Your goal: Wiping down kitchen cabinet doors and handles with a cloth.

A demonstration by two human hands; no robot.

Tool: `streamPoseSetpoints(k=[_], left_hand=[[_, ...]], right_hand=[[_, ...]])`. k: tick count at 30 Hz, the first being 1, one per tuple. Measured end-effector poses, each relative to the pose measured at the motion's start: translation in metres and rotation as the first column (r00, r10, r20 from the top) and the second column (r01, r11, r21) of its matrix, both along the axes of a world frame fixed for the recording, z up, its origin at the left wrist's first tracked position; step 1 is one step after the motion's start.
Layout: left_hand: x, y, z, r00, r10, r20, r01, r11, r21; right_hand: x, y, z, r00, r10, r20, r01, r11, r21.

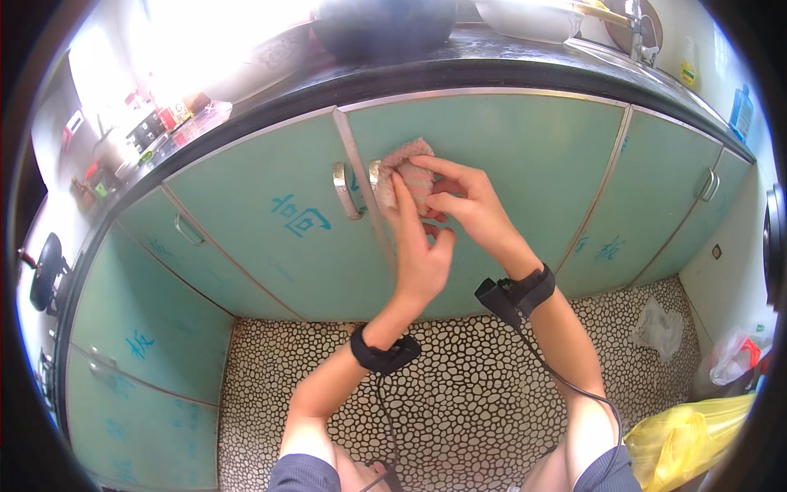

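Both hands hold a fluffy pink cloth [413,175] against the right-hand metal handle of the paired cabinet doors. My left hand [421,252] presses the cloth's lower left side with an extended finger. From the right, my right hand [470,197] grips its upper and right edges with finger and thumb. The cloth covers most of that handle [374,172]; only its upper left part shows. Just left of it is the bare handle [346,190] of the neighbouring green cabinet door [258,203]. A green door panel [522,160] lies behind my right hand.
Above the doors runs a dark countertop [504,67] with a large dark pot [384,27], a white basin [529,18] and a faucet [639,31]. A yellow plastic bag [688,436] is at lower right. A clear bag [659,329] lies on the pebble-patterned floor [467,375]. Cables hang from both wrist straps.
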State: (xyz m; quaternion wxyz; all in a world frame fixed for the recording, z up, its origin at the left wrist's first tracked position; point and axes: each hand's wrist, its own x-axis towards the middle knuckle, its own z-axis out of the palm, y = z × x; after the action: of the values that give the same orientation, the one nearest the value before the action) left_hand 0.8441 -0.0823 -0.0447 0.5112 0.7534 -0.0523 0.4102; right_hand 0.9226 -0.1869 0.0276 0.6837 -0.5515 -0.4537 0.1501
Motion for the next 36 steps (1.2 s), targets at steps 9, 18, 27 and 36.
streamPoseSetpoints(k=[9,18,27,36], left_hand=[[0.021,0.002,-0.028,0.948,0.279,0.154,-0.316,0.884,0.344],[0.036,-0.020,-0.059,0.986,0.083,0.143,-0.118,0.959,0.259],[0.084,-0.093,-0.020,0.991,0.123,0.058,-0.136,0.867,0.479],[0.124,-0.162,-0.024,0.988,-0.047,-0.146,0.113,0.865,0.488]], right_hand=[[0.011,-0.012,-0.028,0.997,-0.019,-0.075,0.018,1.000,-0.011],[0.024,-0.048,-0.033,0.989,-0.150,-0.012,0.145,0.969,-0.198],[0.074,-0.137,-0.052,0.909,-0.264,-0.323,0.273,0.962,-0.018],[0.119,-0.212,-0.086,0.715,-0.685,-0.141,0.691,0.723,-0.011]])
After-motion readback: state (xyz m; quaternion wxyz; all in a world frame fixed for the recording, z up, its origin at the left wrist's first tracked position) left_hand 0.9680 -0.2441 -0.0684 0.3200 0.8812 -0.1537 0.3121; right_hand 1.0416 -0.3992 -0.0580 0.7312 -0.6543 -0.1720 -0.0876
